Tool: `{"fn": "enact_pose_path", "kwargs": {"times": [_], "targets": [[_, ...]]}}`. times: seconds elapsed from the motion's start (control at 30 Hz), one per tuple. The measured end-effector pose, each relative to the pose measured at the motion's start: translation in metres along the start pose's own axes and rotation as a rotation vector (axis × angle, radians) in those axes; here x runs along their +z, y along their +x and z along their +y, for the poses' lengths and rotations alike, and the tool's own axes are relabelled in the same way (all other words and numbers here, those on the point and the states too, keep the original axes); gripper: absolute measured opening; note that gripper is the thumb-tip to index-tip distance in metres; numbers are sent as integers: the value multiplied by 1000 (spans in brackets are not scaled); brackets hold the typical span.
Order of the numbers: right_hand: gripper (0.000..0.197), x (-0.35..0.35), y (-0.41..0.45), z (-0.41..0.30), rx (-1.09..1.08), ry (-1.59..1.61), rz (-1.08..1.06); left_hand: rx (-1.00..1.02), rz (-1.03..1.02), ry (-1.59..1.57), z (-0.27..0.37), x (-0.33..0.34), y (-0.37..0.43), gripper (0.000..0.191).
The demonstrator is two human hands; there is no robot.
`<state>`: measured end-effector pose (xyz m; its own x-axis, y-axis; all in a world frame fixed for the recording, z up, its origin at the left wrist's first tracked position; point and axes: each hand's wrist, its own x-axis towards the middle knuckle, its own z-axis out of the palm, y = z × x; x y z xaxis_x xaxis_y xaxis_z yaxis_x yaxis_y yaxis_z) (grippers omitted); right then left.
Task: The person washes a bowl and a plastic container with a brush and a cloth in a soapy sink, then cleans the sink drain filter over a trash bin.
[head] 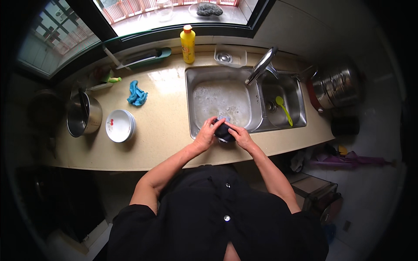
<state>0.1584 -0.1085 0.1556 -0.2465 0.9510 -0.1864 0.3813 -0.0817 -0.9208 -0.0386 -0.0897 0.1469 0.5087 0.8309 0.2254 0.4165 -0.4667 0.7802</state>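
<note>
Both of my hands hold a small dark rounded item (224,132) over the front rim of the large steel sink basin (190,107). Its exact kind I cannot tell. My left hand (206,133) grips its left side, while my right hand (241,133) has it from the right. A bit of light blue material (223,119) shows at its far edge by my fingertips. Soapy water (222,98) with foam fills the bottom of the basin behind the hands.
A faucet (261,67) arches over the divider; a green spoon (284,111) lies in the smaller basin. On the counter are a yellow bottle (187,45), clear plastic box (240,56), blue cloth (136,94), stacked white bowls (119,126), steel pot (93,114) and steel container (336,86).
</note>
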Motion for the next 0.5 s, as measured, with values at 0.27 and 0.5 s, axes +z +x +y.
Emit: {"fn": "enact_pose_path", "kwargs": {"times": [0.27, 0.5], "targets": [[28, -45, 12, 31, -87, -181, 227, -94, 78, 13, 7, 29, 22, 23], [45, -81, 37, 36, -304, -224, 145, -357, 213, 35, 44, 44, 71, 16]]}}
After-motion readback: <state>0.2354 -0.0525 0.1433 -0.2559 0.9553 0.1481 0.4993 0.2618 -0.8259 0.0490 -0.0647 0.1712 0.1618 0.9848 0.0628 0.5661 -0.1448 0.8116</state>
